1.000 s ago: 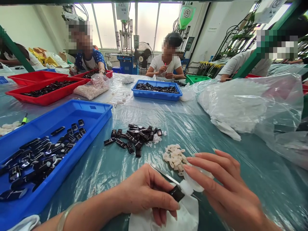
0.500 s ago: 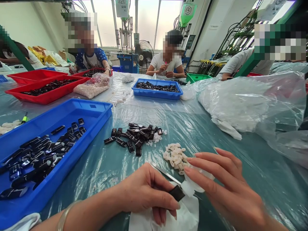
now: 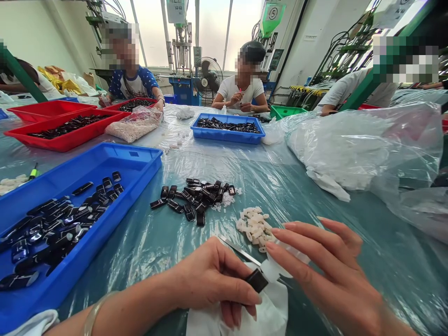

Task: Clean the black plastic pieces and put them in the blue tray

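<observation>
My left hand pinches a small black glossy plastic piece between thumb and fingers. My right hand is open, its fingers stretched out to the right of that piece, the thumb hidden. Under its fingertips is a translucent white object, partly covered; I cannot tell whether they touch it. A thin metal tool lies just beyond my left hand. Below both hands spreads a white sheet. Small off-white plastic parts are heaped near the right fingertips, and black plastic pieces are piled farther off.
At left stands a blue tray with many black pieces. Red trays, another blue tray and a bag of pale parts sit farther back. Large clear plastic bags fill the right side. Several people sit around the table.
The view has shifted very slightly. The raised fingers of my right hand have moved a little to the right; my left hand keeps its hold on the black piece.
</observation>
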Available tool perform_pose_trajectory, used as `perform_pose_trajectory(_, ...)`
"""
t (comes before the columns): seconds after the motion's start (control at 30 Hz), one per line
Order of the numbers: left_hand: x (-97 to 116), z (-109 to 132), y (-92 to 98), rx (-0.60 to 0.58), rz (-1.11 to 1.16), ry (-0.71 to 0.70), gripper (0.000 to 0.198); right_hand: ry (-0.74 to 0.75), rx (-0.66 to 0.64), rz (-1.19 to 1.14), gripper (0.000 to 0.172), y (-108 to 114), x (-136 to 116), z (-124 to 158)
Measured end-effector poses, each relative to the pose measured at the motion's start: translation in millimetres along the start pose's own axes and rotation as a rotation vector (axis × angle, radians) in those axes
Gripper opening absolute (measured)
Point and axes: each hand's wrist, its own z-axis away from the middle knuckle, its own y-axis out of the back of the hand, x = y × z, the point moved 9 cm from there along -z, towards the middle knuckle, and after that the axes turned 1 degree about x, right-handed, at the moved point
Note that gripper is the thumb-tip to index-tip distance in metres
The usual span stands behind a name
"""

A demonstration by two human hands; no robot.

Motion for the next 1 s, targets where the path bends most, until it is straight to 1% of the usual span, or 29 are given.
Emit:
perform_pose_trajectory(0.17,-2,-1,-2.1,-0.009,0.013,0.013,0.016,0.047,0.019,0.016,0.030,1,-2,1)
perform_pose_trajectory(0.33,-3,-2,-2.4,-0.006,0.021,0.024,0.015,0.027,0.019,0.012,0.029,0,-1,0)
perform_pose_trajectory(0.5,-3,-2,-3.2,-0.014,0.030,0.022,0.015,-0.030,0.043,-0.087,0.029,0,0,-6)
perform_pose_trajectory(0.8,-3,0,-3.0,-0.025,0.047,0.018,0.013,0.008,0.032,-0.115,0.030,-1,0,-11)
perform_pose_trajectory(1.0,-1,0,-4.1,-0.045,0.048,0.001,0.012,0.021,0.026,-0.110,0.025,0,1,-10)
